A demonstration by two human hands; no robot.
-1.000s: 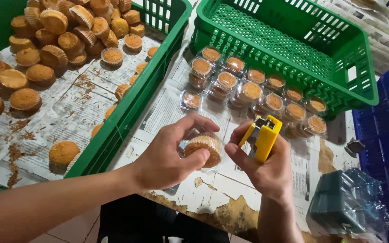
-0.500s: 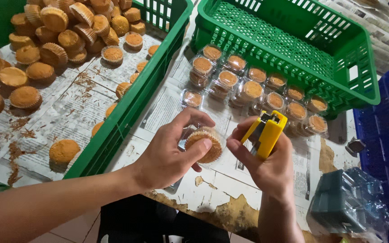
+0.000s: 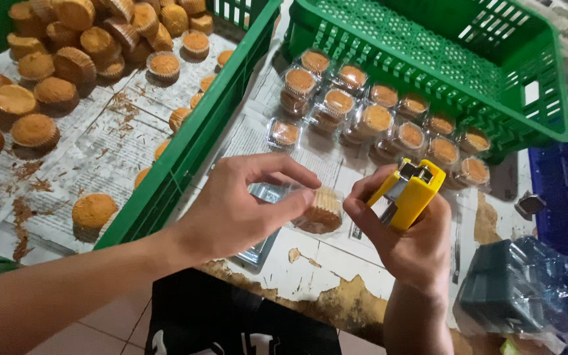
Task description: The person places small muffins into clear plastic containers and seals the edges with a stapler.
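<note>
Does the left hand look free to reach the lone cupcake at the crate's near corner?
Probably not yet: the left hand is pinching the wrapped cupcake, and the green crate wall stands between it and the lone cupcake.

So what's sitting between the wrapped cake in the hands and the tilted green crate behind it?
In the head view, a cluster of packed cakes in clear wrappers lies on the newspaper between the wrapped cake and the tilted green crate.

left hand: pinches boxed muffin | right hand: grips yellow stapler beside it
</note>
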